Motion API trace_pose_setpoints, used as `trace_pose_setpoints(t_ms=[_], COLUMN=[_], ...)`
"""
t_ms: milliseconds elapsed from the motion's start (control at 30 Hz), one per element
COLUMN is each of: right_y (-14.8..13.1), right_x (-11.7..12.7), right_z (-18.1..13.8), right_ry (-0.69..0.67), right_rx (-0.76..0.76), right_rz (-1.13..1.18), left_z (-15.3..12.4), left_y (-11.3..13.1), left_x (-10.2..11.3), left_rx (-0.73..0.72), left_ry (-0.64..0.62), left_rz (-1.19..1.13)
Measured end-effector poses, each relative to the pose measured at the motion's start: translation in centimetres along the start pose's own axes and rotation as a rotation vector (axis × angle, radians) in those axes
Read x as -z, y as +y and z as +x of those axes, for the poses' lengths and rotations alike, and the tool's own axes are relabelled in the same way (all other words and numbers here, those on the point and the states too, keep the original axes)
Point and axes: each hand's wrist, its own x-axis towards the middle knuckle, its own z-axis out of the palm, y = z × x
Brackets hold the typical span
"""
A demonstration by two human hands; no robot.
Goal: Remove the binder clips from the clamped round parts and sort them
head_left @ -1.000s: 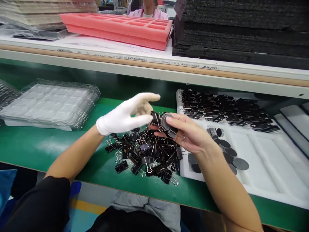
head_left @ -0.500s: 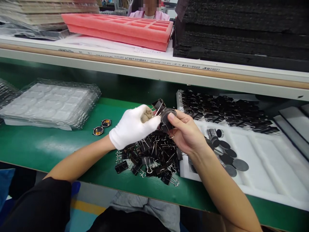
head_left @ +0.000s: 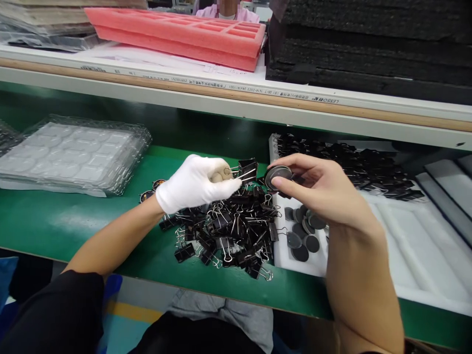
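My left hand (head_left: 193, 184), in a white glove with beige fingertips, pinches a black binder clip (head_left: 248, 169) by its wire handles. Bare, my right hand (head_left: 317, 184) grips a dark round disc (head_left: 279, 174) with a thin shiny rim between thumb and fingers. Something black shows behind that disc, too hidden to name. A gap separates the clip from the disc. Beneath both hands lies a heap of black binder clips (head_left: 228, 231) with silver handles. Loose dark discs (head_left: 300, 252) rest on the white foam tray (head_left: 416, 246) below my right hand.
Many clips stand in rows (head_left: 346, 160) at the tray's back. Stacked clear plastic trays (head_left: 73, 155) sit left on the green table (head_left: 73, 231). Two small round parts (head_left: 145, 195) lie by my left wrist. Red foam (head_left: 177, 37) and black foam (head_left: 368, 44) occupy the shelf above; a person sits beyond.
My right hand has moved right, away from the left, carrying the disc. The clip stays in my left hand, slightly lower and apart from the disc. The view has shifted slightly.
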Motion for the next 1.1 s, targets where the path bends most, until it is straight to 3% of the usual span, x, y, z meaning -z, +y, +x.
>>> trace_pose_setpoints(t_ms=[167, 533, 733, 833, 1000, 1100], right_y=[0.0, 0.8, 0.6, 0.7, 1.0, 0.8], right_x=[2.3, 2.9, 2.7, 2.2, 0.4, 0.1], right_z=[0.1, 0.6, 0.2, -0.1, 0.0, 0.1], right_ry=[-0.153, -0.417, -0.291, -0.223, -0.054, -0.004], right_rx=[0.011, 0.007, -0.039, 0.062, 0.326, 0.376], right_rz=[-0.190, -0.209, -0.162, -0.189, -0.355, -0.455], left_z=[-0.5, -1.3, -1.4, -1.1, -0.6, -0.4], left_y=[0.0, 0.1, 0.7, 0.8, 0.7, 0.7], left_x=[-1.5, -2.9, -2.3, -1.8, -1.6, -1.0], left_rx=[-0.087, -0.192, -0.105, 0.011, 0.298, 0.275], left_ry=[-0.072, -0.251, -0.261, -0.291, -0.430, -0.365], left_rz=[0.021, 0.077, 0.080, -0.011, -0.428, -0.412])
